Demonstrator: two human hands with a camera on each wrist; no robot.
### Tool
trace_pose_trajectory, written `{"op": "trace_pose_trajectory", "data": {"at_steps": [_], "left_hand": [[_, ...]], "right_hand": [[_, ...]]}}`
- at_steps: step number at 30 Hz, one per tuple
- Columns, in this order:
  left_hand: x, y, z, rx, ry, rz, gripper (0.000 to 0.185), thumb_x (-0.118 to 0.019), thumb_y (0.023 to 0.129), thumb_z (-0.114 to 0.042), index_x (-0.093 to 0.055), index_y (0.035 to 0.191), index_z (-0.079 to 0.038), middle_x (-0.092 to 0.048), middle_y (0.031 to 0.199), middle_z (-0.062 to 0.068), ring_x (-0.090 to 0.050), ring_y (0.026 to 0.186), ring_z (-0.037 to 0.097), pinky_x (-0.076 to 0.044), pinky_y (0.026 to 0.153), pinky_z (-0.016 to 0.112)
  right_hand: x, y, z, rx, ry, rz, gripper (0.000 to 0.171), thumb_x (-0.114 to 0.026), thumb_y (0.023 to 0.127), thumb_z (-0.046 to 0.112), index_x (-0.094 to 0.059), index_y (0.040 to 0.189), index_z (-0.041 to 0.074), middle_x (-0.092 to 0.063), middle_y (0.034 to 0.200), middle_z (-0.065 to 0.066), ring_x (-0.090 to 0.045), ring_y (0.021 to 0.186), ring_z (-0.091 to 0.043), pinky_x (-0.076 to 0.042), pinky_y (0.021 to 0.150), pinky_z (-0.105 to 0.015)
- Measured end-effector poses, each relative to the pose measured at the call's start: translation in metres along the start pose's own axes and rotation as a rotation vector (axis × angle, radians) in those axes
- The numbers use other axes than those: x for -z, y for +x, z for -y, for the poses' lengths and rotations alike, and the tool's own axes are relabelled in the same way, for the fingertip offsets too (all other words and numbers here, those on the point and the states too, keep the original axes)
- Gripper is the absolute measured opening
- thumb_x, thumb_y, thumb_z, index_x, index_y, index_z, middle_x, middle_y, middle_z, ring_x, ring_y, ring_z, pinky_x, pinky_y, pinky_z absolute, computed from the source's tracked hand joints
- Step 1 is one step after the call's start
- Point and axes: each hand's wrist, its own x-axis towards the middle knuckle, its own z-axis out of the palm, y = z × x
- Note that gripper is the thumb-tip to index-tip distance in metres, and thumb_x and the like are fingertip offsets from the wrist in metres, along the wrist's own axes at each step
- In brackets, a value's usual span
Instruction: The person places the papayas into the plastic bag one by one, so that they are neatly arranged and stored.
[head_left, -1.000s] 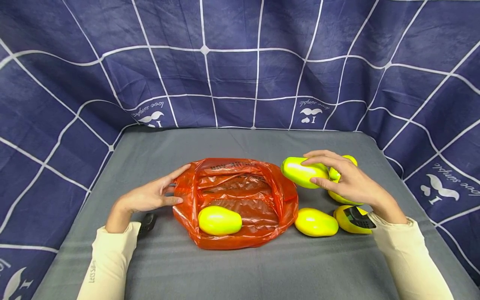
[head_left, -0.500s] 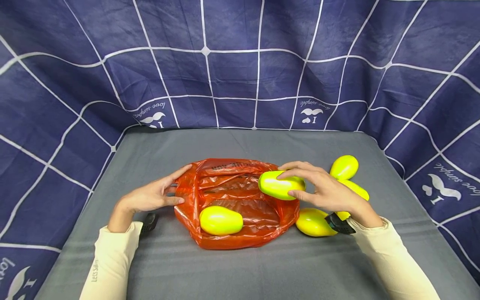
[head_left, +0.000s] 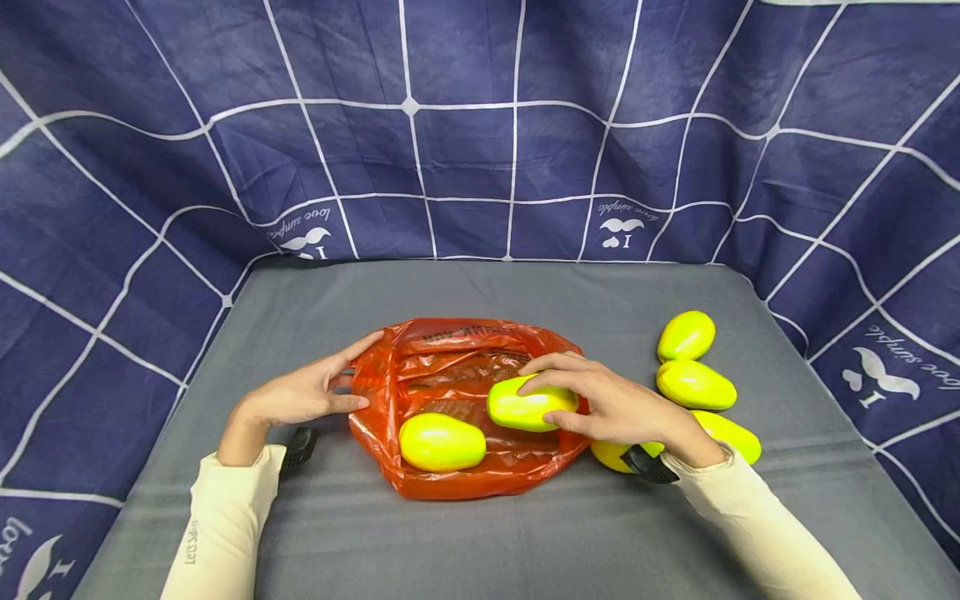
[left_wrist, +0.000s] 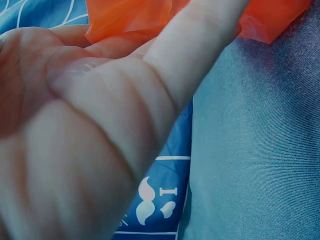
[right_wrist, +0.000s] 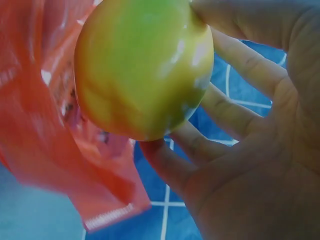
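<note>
- Orange plastic bag (head_left: 465, 408), head view: laid open on the grey table (head_left: 480, 542); its left rim is pinched by the left hand (head_left: 300, 396). A yellow-green mango (head_left: 531, 404) is gripped over the bag's mouth by the right hand (head_left: 618, 408); a second mango (head_left: 441, 442) lies inside.
- Left wrist view: fingers (left_wrist: 165, 75) are seen against the orange film.
- Right wrist view: fingers (right_wrist: 235, 65) are curled round the held mango, bag just beside.

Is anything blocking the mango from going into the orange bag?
Nothing visible does. The right hand holds the mango over the orange bag, whose mouth the left hand holds open; another mango lies inside, to one side.
</note>
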Motion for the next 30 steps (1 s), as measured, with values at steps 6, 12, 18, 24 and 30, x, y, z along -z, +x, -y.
{"op": "trace_pose_trajectory", "data": {"at_steps": [6,12,18,24,30], "left_hand": [[0.0,0.0,0.001,0.004,0.007,-0.004,0.095,-0.065,0.096,-0.004,0.002,0.162,-0.016,-0.013,0.163,0.024,-0.046,0.133,0.049,-0.054,0.095,0.028],[0.0,-0.001,0.001,0.001,0.013,-0.009,0.096,-0.066,0.095,-0.004,0.001,0.162,-0.016,-0.013,0.163,0.023,-0.046,0.132,0.05,-0.054,0.095,0.027],[-0.001,-0.001,0.002,-0.001,-0.017,-0.003,0.097,-0.066,0.094,-0.002,0.002,0.162,-0.015,-0.014,0.163,0.025,-0.046,0.132,0.051,-0.054,0.094,0.028],[0.0,-0.001,0.003,-0.004,-0.028,-0.001,0.097,-0.066,0.094,-0.001,0.003,0.162,-0.015,-0.014,0.163,0.026,-0.045,0.132,0.051,-0.054,0.095,0.028],[0.0,0.0,0.003,0.002,-0.032,0.005,0.097,-0.065,0.095,-0.001,0.003,0.162,-0.015,-0.013,0.163,0.026,-0.044,0.133,0.052,-0.054,0.095,0.028]], "right_hand": [[-0.014,0.0,-0.001,0.015,-0.006,0.027,0.039,-0.07,0.094,0.016,-0.062,0.131,0.021,-0.055,0.14,0.002,-0.048,0.131,-0.017,-0.042,0.107,-0.042],[-0.022,-0.002,-0.003,-0.017,0.007,0.067,0.037,-0.068,0.095,0.016,-0.062,0.131,0.019,-0.054,0.14,0.001,-0.048,0.131,-0.019,-0.041,0.107,-0.044],[-0.033,-0.005,-0.008,-0.042,0.029,0.086,0.037,-0.067,0.096,0.018,-0.061,0.132,0.022,-0.051,0.142,0.004,-0.046,0.133,-0.016,-0.042,0.108,-0.042],[-0.041,-0.006,-0.015,-0.011,0.048,0.094,0.037,-0.067,0.096,0.017,-0.06,0.133,0.02,-0.052,0.141,0.003,-0.047,0.134,-0.016,-0.043,0.109,-0.039],[-0.045,-0.006,-0.018,0.019,0.053,0.106,0.037,-0.064,0.098,0.014,-0.059,0.134,0.017,-0.054,0.14,0.001,-0.046,0.136,-0.019,-0.042,0.111,-0.039]]}}
